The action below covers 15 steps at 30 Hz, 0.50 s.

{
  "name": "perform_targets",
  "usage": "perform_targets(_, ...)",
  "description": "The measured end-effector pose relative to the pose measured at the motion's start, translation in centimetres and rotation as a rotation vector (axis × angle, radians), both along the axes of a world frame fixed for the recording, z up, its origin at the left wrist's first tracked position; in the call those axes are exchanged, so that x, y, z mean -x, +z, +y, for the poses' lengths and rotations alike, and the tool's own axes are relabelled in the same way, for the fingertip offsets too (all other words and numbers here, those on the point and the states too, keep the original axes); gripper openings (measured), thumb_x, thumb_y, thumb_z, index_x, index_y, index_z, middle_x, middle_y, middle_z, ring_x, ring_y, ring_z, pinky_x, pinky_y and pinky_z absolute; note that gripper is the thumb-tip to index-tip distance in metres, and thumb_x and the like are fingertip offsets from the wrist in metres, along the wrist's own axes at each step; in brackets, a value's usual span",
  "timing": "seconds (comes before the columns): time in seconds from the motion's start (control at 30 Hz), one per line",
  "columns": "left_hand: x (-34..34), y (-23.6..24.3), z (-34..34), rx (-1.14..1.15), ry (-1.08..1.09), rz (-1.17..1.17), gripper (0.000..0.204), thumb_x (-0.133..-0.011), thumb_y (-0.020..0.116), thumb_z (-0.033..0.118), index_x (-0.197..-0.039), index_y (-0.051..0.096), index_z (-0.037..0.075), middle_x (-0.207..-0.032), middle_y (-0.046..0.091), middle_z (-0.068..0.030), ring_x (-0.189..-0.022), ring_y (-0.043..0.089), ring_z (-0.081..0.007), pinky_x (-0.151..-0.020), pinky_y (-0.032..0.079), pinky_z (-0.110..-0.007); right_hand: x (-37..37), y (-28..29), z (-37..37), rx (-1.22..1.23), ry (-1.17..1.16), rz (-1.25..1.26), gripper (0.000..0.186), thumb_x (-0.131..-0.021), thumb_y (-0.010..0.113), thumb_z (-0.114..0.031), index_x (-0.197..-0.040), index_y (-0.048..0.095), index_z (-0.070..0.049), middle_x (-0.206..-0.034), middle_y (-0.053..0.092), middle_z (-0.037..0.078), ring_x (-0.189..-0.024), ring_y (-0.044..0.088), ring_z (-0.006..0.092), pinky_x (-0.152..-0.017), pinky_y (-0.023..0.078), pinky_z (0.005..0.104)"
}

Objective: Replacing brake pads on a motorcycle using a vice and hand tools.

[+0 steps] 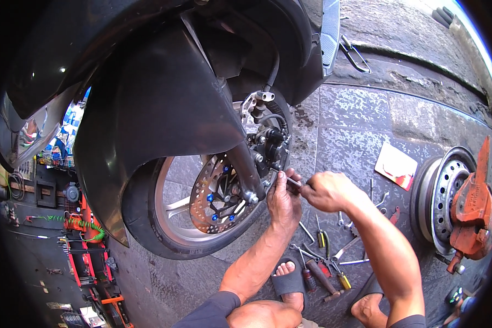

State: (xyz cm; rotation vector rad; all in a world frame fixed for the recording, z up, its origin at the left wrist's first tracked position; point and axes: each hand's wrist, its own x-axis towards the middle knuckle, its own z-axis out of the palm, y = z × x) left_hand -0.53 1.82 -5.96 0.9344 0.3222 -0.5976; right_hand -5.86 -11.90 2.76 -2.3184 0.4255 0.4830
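My left hand (284, 199) pinches a slim metal tool (293, 181) just below the black brake caliper (270, 145) of a dark motorbike's front wheel. My right hand (331, 191) is closed round the tool's outer end, and its inner end points at the lower caliper area; whether it touches a bolt is unclear. The perforated brake disc (206, 210) with blue bolts and the fork leg (246, 169) are left of my hands, under a dark front fender (153, 98). Several hand tools (325, 279), including screwdrivers, wrenches and a hammer, lie on the tiles beneath my arms.
A steel rim (437, 194) carrying an orange vise (470, 213) stands at the right, near a white card or booklet (393, 167) on the floor (355, 109). Red racks (76, 262) and a green coiled hose (95, 232) are at the left. My sandalled feet (287, 281) are below.
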Motion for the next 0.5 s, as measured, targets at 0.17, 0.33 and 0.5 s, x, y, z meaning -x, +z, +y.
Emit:
perform_targets(0.17, 0.3, 0.1, -0.4, 0.105, -0.019, -0.012, 0.028, -0.101, 0.059, 0.030, -0.109, 0.065, 0.005, -0.090, 0.064, -0.0045, -0.083, 0.060, -0.0139, -0.079, 0.049, -0.030, -2.1, -0.3, -1.3, -0.160, 0.091, 0.108, 0.035, -0.080, 0.060, -0.027, -0.084, 0.073, 0.005, -0.089, 0.069, 0.029, -0.088, 0.071, 0.0390, -0.081, 0.056, 0.0456)
perform_targets(0.33, -0.7, -1.9, 1.0, 0.048, -0.034, -0.037, 0.026, -0.100, 0.061, 0.029, -0.108, 0.065, 0.005, -0.093, 0.064, -0.0045, -0.084, 0.060, -0.0147, -0.079, 0.049, -0.030, -2.4, -0.4, -0.9, -0.003, 0.060, 0.128, 0.037, -0.078, 0.067, -0.030, -0.088, 0.074, 0.005, -0.087, 0.071, 0.026, -0.088, 0.072, 0.0366, -0.079, 0.057, 0.0435)
perform_targets(0.5, 0.3, 0.9, -0.2, 0.135, -0.010, 0.069, 0.024, -0.102, 0.058, 0.028, -0.109, 0.063, 0.006, -0.094, 0.062, -0.0041, -0.085, 0.059, -0.0152, -0.081, 0.049, -0.031, -2.3, -1.8, -1.6, -0.317, 0.049, 0.178, 0.035, -0.083, 0.063, -0.033, -0.090, 0.077, -0.001, -0.078, 0.073, 0.015, -0.072, 0.071, 0.0258, -0.074, 0.055, 0.0394)
